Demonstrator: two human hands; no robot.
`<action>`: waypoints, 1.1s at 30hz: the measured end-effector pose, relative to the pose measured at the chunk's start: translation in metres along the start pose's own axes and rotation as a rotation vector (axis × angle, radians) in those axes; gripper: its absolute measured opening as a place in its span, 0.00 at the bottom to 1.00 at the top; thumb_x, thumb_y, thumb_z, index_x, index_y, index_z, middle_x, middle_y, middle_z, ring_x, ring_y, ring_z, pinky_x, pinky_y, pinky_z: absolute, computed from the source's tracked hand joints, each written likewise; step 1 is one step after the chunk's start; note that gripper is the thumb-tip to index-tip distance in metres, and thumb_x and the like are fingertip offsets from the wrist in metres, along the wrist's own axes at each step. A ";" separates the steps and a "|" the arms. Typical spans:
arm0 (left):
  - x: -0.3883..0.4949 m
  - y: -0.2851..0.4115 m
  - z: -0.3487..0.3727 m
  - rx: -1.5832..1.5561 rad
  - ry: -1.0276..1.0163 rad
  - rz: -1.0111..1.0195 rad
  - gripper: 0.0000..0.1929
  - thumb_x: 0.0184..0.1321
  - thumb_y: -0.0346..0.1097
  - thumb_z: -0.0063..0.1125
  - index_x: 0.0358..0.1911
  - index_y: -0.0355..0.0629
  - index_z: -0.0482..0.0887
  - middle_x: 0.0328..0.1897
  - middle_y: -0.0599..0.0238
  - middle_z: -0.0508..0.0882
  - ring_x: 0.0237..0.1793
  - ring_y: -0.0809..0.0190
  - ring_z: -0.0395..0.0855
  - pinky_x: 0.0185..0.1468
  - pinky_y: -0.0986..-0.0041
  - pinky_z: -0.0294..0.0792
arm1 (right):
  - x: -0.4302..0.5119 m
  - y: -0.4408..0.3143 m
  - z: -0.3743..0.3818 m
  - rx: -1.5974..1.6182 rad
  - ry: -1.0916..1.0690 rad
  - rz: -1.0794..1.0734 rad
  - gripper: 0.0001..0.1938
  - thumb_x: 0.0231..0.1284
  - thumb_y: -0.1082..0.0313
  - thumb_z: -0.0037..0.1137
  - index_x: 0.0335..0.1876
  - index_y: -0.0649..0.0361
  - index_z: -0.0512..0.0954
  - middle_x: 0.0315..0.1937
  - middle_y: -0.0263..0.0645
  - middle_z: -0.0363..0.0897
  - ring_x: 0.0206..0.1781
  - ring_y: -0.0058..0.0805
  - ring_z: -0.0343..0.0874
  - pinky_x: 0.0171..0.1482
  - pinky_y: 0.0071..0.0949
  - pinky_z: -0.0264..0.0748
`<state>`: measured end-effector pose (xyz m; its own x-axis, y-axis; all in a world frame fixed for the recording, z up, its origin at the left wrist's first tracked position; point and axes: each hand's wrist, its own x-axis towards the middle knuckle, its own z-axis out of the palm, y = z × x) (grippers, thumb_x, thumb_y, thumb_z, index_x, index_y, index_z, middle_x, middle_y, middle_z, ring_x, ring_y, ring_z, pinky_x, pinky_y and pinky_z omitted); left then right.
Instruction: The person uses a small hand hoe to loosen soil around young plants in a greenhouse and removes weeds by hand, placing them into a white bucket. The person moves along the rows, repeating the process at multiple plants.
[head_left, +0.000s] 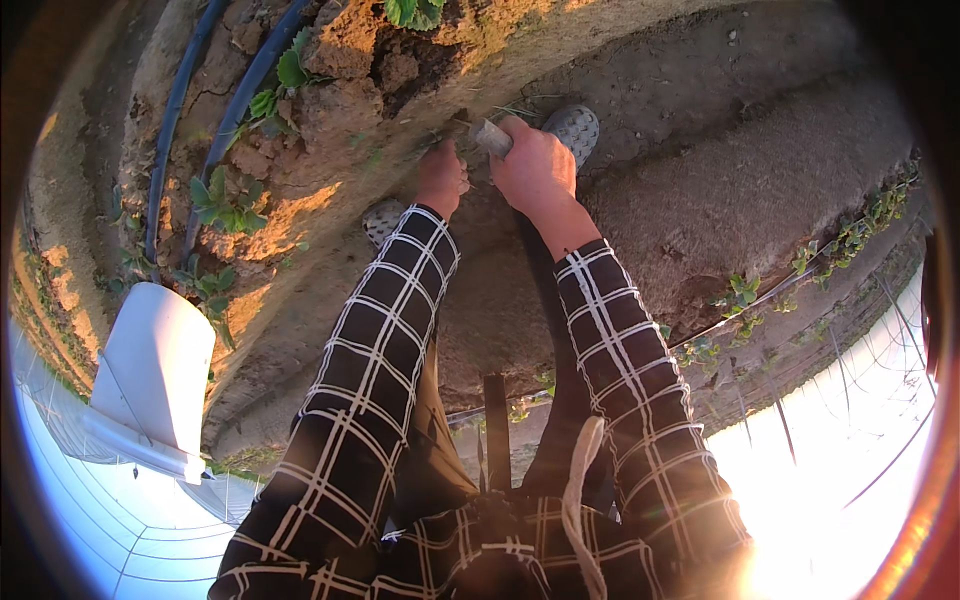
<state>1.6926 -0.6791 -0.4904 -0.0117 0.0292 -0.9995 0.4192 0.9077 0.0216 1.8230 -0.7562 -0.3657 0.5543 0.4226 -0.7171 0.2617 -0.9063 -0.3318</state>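
My right hand (534, 166) is wrapped around a pale, round tool handle (491, 138), its blunt end pointing left. The working end of that tool is hidden. Close beside it on the left, my left hand (441, 178) is low against the side of the raised soil bed (405, 127), fingers curled. A few thin, dry strands show by its fingers; whether it grips them is unclear. Some grass blades (521, 109) lie just beyond my right hand.
Black drip-irrigation pipes (251, 82) run along the bed among strawberry-like plants (229, 201). A white bucket (159, 367) stands on the left. My perforated shoes (574, 131) are in the furrow. Another planted row (739, 292) lies right, near the greenhouse film.
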 end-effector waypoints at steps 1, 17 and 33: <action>-0.001 0.000 0.001 -0.005 -0.008 0.032 0.16 0.73 0.48 0.47 0.31 0.46 0.68 0.19 0.67 0.67 0.13 0.66 0.57 0.17 0.71 0.50 | 0.010 0.009 -0.005 -0.003 -0.006 -0.034 0.12 0.56 0.60 0.59 0.45 0.53 0.81 0.37 0.48 0.86 0.43 0.50 0.85 0.46 0.46 0.79; -0.100 -0.020 -0.050 -0.452 -0.516 0.093 0.19 0.77 0.48 0.46 0.27 0.49 0.68 0.17 0.71 0.66 0.16 0.69 0.59 0.22 0.73 0.55 | -0.038 0.048 -0.054 0.091 -0.064 -0.152 0.09 0.57 0.63 0.65 0.39 0.57 0.80 0.31 0.49 0.83 0.38 0.53 0.83 0.39 0.45 0.78; -0.088 -0.008 -0.080 -0.208 -0.088 0.007 0.16 0.75 0.42 0.48 0.26 0.47 0.69 0.20 0.65 0.73 0.16 0.66 0.62 0.22 0.71 0.56 | -0.065 -0.004 -0.022 0.280 0.103 0.019 0.10 0.55 0.63 0.64 0.39 0.54 0.77 0.30 0.47 0.83 0.39 0.54 0.83 0.40 0.47 0.77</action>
<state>1.6172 -0.6558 -0.4013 0.0738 0.0078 -0.9972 0.2229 0.9745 0.0242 1.8037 -0.7797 -0.3040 0.6382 0.3908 -0.6633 0.0305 -0.8737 -0.4854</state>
